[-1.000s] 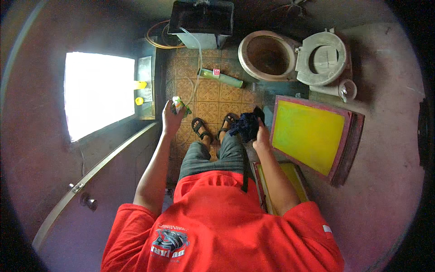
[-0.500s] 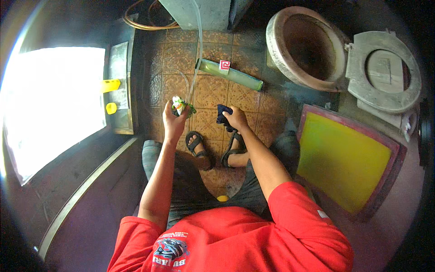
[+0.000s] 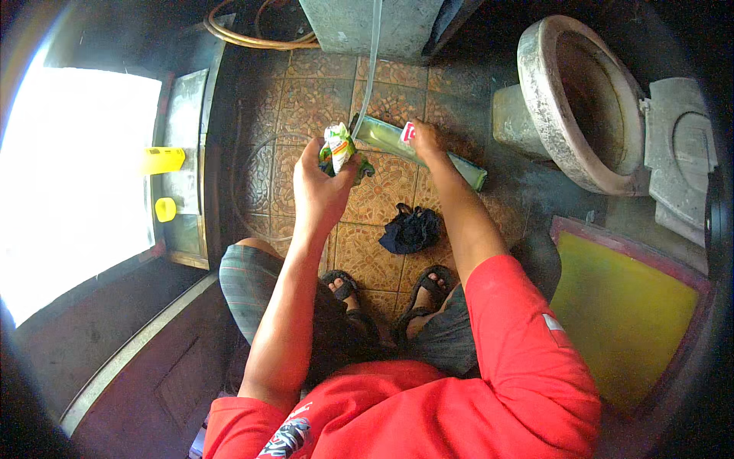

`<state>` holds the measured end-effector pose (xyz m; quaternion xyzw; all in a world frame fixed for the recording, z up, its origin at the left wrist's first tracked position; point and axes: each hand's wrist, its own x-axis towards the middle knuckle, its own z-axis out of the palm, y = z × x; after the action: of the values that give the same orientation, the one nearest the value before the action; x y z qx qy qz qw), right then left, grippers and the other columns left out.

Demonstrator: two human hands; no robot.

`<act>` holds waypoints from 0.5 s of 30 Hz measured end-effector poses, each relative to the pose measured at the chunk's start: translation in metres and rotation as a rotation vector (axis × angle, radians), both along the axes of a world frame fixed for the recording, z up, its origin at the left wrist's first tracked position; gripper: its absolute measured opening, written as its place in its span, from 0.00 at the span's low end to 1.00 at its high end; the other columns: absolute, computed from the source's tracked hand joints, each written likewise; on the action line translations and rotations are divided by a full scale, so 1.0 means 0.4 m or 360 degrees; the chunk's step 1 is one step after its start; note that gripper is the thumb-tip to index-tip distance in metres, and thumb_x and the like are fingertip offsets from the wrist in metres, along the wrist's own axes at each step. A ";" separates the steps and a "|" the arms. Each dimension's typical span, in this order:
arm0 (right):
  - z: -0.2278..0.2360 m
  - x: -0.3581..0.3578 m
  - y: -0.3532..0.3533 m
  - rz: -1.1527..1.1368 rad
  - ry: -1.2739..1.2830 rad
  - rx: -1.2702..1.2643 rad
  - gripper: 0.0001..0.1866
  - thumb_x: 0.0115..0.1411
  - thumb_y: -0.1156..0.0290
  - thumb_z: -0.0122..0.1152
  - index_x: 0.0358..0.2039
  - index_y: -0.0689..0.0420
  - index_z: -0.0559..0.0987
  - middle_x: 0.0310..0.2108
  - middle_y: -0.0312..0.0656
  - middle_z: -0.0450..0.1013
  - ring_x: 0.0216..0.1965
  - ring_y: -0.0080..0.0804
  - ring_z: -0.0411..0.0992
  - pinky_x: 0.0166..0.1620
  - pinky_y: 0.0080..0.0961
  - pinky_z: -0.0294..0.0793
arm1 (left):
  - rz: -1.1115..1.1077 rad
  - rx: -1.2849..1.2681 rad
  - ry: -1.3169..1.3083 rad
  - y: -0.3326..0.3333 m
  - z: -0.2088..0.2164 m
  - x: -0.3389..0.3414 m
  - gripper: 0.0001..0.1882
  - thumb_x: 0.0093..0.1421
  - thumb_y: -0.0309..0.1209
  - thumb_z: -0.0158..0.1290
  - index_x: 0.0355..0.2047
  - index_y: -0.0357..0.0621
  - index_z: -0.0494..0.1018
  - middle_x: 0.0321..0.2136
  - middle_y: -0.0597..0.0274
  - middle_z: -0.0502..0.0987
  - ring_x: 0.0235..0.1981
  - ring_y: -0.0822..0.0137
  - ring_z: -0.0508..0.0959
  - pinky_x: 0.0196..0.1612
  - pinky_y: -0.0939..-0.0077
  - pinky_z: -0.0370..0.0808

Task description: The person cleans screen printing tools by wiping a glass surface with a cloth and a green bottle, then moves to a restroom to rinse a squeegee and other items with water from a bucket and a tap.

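My left hand (image 3: pixel 325 180) is closed round a crumpled white packet (image 3: pixel 336 145) with green and orange print; dark green crinkled material sticks out beside it. A clear hose (image 3: pixel 371 76) comes down from above, its lower end passing by the packet. My right hand (image 3: pixel 428 141) reaches down to a long green bar (image 3: pixel 455 164) lying slantwise on the floor. Its fingers close on the bar beside the red-and-white label (image 3: pixel 408 132), the fingertips partly hidden. A dark blue cloth (image 3: pixel 411 229) lies bunched on the tiles between my hands and my sandalled feet.
A worn toilet bowl (image 3: pixel 547 92) with its lid stands at the far right. A yellow framed screen (image 3: pixel 619 306) leans nearer on the right. A grey block (image 3: pixel 367 27) and a coiled hose (image 3: pixel 252 38) are at the far side. Yellow containers (image 3: pixel 164 161) stand left by a bright panel.
My right hand has let go of the dark cloth, now on the floor, and moved forward to the green bar. My left hand still holds the packet. The view has shifted.
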<state>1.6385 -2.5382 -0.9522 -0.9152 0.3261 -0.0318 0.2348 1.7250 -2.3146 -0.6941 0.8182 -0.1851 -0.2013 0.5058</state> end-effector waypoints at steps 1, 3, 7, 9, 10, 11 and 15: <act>0.017 -0.020 0.003 -0.0090 0.0204 0.0178 0.23 0.46 0.70 0.61 0.44 0.59 0.70 0.33 0.52 0.72 0.36 0.49 0.71 0.39 0.38 0.70 | 0.0006 -0.0031 -0.0015 0.001 -0.030 0.000 0.15 0.45 0.28 0.57 0.32 0.34 0.69 0.25 0.51 0.75 0.27 0.61 0.76 0.32 0.71 0.70; 0.033 -0.066 -0.008 -0.0172 -0.0114 0.0305 0.14 0.48 0.72 0.59 0.36 0.61 0.73 0.27 0.47 0.73 0.30 0.40 0.72 0.36 0.32 0.70 | -0.0038 0.0039 -0.0056 -0.003 -0.080 0.004 0.15 0.44 0.29 0.57 0.32 0.35 0.69 0.24 0.48 0.75 0.27 0.57 0.76 0.32 0.69 0.71; 0.026 -0.199 -0.014 -0.0653 -0.0523 0.0934 0.07 0.51 0.73 0.56 0.31 0.60 0.74 0.25 0.40 0.74 0.26 0.28 0.71 0.30 0.26 0.69 | 0.0083 0.0148 -0.0007 -0.025 -0.309 0.012 0.15 0.43 0.29 0.56 0.32 0.35 0.70 0.25 0.47 0.75 0.29 0.53 0.77 0.33 0.68 0.71; 0.094 -0.204 0.072 -0.0997 -0.0531 0.1282 0.07 0.51 0.72 0.58 0.29 0.61 0.74 0.25 0.42 0.73 0.27 0.32 0.72 0.33 0.28 0.69 | 0.0396 0.0061 0.0410 0.022 -0.484 0.011 0.14 0.44 0.30 0.57 0.31 0.36 0.70 0.24 0.51 0.76 0.27 0.56 0.76 0.32 0.69 0.71; 0.048 -0.264 0.062 -0.1220 -0.0501 0.1141 0.08 0.51 0.71 0.58 0.31 0.60 0.74 0.25 0.40 0.73 0.26 0.29 0.71 0.29 0.27 0.69 | 0.0439 0.0161 0.0299 -0.005 -0.537 -0.014 0.14 0.43 0.30 0.58 0.31 0.37 0.70 0.24 0.55 0.75 0.26 0.61 0.75 0.31 0.70 0.70; 0.082 -0.262 0.098 -0.1317 -0.0390 0.1300 0.07 0.53 0.71 0.55 0.34 0.55 0.74 0.27 0.34 0.73 0.25 0.23 0.70 0.24 0.23 0.69 | 0.0484 0.0128 0.0283 0.011 -0.552 -0.023 0.14 0.43 0.29 0.58 0.30 0.37 0.70 0.23 0.55 0.75 0.26 0.62 0.75 0.31 0.70 0.70; 0.127 -0.297 0.173 -0.1694 -0.0580 0.1694 0.10 0.51 0.68 0.56 0.35 0.49 0.72 0.28 0.32 0.73 0.26 0.25 0.71 0.27 0.25 0.68 | 0.0600 0.0049 0.0326 0.070 -0.663 -0.066 0.27 0.42 0.28 0.60 0.41 0.30 0.64 0.33 0.45 0.72 0.32 0.58 0.73 0.35 0.71 0.70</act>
<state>1.5198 -2.4691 -0.9013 -0.3795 0.6495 -0.1295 0.6461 1.6986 -2.2866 -0.9594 0.8212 0.0267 -0.1881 0.5380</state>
